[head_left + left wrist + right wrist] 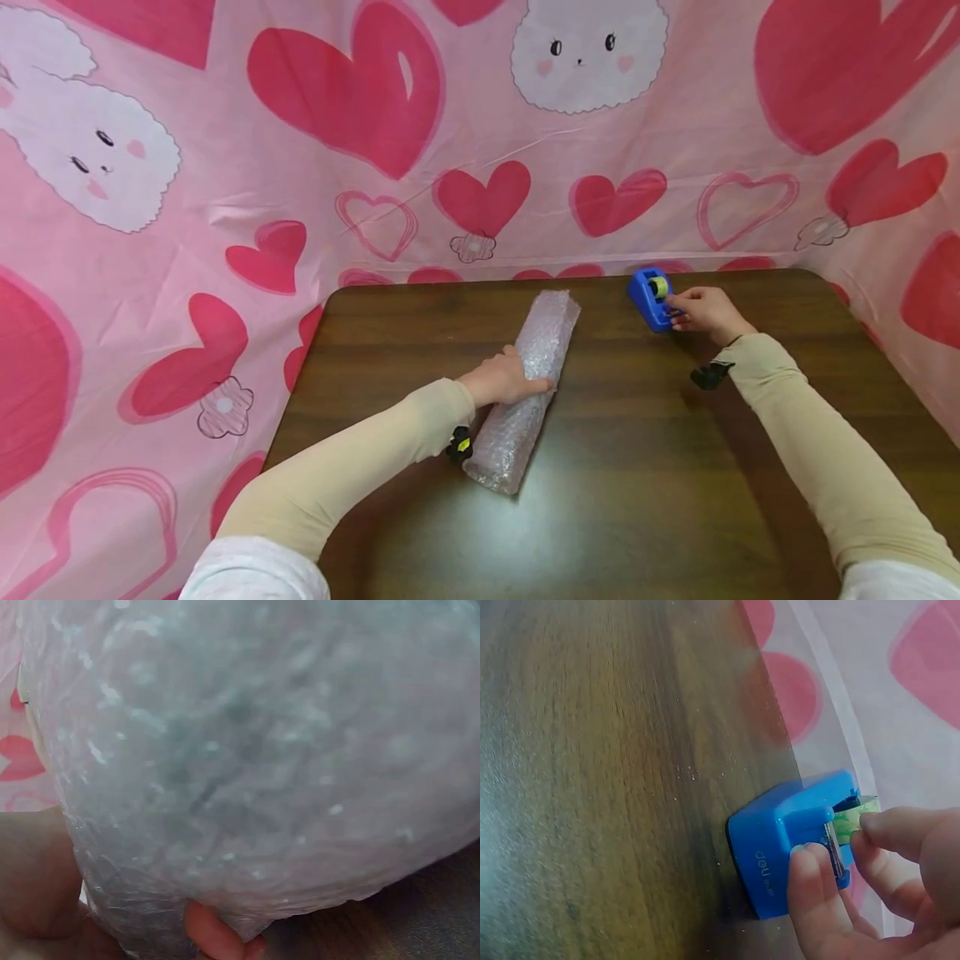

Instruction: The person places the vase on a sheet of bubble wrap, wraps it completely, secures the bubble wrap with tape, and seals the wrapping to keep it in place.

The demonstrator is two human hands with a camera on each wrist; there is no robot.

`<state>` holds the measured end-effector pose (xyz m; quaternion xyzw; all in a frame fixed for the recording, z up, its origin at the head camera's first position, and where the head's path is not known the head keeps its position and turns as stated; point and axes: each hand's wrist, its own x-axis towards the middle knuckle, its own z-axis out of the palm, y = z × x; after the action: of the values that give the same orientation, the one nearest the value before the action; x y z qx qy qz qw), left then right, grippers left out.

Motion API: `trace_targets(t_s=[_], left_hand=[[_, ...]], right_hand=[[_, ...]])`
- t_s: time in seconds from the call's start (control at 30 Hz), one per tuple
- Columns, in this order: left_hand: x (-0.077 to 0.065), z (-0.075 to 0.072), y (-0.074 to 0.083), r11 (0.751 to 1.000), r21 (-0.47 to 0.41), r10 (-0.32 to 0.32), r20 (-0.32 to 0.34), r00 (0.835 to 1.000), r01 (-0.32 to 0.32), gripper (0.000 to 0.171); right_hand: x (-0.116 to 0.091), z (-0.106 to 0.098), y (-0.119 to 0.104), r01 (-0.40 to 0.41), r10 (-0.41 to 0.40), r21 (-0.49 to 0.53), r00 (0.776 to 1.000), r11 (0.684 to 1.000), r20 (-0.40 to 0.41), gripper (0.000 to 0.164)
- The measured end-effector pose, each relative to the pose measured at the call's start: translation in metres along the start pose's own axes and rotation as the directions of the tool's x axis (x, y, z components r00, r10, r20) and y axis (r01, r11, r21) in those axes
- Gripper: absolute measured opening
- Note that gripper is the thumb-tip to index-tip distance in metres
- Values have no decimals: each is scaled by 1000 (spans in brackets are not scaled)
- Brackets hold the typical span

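Note:
A long roll of clear bubble wrap (517,427) lies slantwise on the table. My left hand (506,379) grips it around the middle, thumb across the near side. The bubble wrap fills most of the left wrist view, with a fingertip (214,934) curled under its lower edge. Over at the far right, my right hand (708,312) is at a blue tape dispenser (647,304). In the right wrist view, its thumb and forefinger pinch the green-looking tape (847,823), while other fingers touch the dispenser's side beside the cutter.
The dark wooden table (637,492) has rounded far corners. Directly behind its back edge hangs a pink cloth (517,133) printed with hearts and white faces, which also runs along both sides. The dispenser stands close to that back edge.

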<state>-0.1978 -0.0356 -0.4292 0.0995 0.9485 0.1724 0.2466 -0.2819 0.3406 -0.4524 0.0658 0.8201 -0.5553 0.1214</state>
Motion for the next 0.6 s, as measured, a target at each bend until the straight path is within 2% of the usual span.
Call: trace_targets(t_s=[0.17, 0.3, 0.5, 0.6], left_hand=[[0, 1, 0, 1000, -12, 3, -3, 1000, -3, 99], [1, 2, -1, 1000, -19, 10, -9, 1000, -11, 100], [0, 2, -3, 999, -36, 14, -5, 1000, -14, 101], [0, 0, -3, 999, -38, 21, -4, 1000, -21, 101]], right_hand=[[-4, 1, 0, -26, 24, 109, 999, 994, 27, 23], [-11, 0, 5, 1, -12, 184, 998, 983, 60, 17], [-25, 0, 24, 50, -95, 383, 990, 922, 100, 18], [-29, 0, 31, 72, -131, 436, 986, 897, 106, 20]])
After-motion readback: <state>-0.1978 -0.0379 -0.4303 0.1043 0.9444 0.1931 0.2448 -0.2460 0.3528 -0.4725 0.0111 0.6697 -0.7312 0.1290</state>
